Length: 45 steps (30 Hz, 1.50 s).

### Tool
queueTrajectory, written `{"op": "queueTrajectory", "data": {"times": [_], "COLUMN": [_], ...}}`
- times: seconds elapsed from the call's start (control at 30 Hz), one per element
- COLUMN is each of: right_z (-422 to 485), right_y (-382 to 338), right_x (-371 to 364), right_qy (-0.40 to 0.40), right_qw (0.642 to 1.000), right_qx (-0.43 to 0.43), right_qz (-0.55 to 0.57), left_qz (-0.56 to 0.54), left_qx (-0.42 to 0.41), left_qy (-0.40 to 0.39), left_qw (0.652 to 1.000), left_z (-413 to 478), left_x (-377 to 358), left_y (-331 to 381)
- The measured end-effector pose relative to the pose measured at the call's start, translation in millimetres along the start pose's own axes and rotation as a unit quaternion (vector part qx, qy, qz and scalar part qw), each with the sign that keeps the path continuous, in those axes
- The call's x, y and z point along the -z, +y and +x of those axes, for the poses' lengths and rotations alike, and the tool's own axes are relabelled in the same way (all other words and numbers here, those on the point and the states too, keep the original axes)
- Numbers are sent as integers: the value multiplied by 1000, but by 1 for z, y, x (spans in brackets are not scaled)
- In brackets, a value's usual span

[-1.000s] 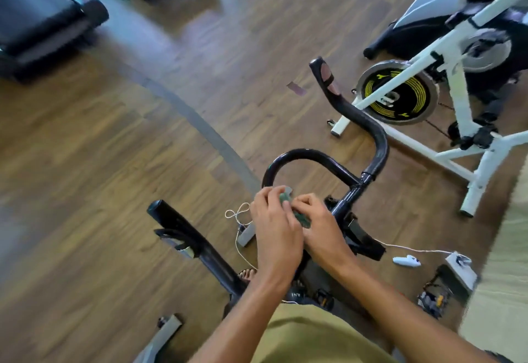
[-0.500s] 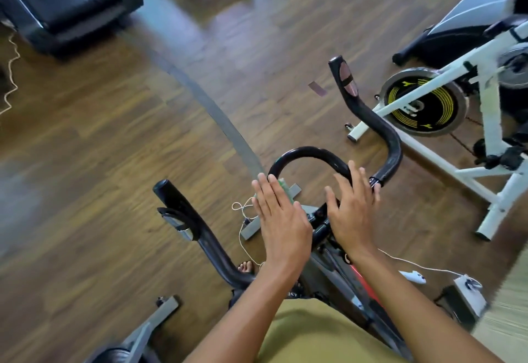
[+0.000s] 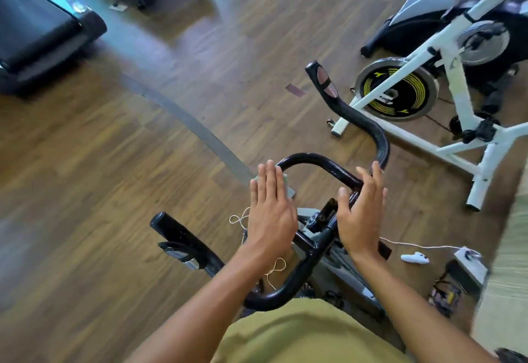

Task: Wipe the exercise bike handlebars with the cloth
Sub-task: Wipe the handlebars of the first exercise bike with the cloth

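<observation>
Wooden floor (image 3: 114, 191), left hand (image 3: 270, 219) flattened on cloth (image 3: 287, 183)

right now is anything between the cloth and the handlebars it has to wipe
Nothing visible. The cloth lies under the flat left hand, right at the front loop of the handlebars; the right hand is open at the loop's other side.

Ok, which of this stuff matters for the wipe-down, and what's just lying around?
For the job: handlebars, green cloth under the flat left hand, right hand open by the stem.

Lying about: white bike, treadmill, white controller on the floor.
</observation>
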State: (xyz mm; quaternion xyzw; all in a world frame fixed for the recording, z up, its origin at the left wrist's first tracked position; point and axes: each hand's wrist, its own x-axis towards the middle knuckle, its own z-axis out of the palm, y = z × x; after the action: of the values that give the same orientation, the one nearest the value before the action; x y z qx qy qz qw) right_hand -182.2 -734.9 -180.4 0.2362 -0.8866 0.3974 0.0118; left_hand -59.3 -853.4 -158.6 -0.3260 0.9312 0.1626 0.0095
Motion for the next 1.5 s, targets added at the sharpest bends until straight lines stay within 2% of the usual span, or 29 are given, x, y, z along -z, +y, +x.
{"op": "queueTrajectory", "data": {"times": [0.23,0.43,0.7,0.8,0.97,1.2,1.33,1.5], "right_z": [-13,-14,-13,-14,-15,-13,-12,-13], "right_y": [3,-4,-6,-9,-9,-10,-10,-7], "right_x": [-7,-10,-10,-11,-13,-12,-9,-7], "right_qy": [55,101,86,93,120,146,141,119], "right_qw": [996,985,976,975,970,962,961,957], "right_qx": [-64,-135,-197,-198,-204,-216,-216,-223], "right_qz": [12,44,43,43,53,79,101,139], "left_qz": [58,101,157,151,155,125,99,101], "left_qx": [-127,-264,-400,-417,-431,-383,-360,-375], "left_qy": [-90,-135,-120,-121,-63,31,33,41], "left_qw": [986,950,895,888,887,915,927,921], "left_z": [46,94,139,144,145,118,104,109], "left_x": [26,40,36,35,21,-5,-17,-16], "left_y": [-22,-25,0,11,39,63,80,72]}}
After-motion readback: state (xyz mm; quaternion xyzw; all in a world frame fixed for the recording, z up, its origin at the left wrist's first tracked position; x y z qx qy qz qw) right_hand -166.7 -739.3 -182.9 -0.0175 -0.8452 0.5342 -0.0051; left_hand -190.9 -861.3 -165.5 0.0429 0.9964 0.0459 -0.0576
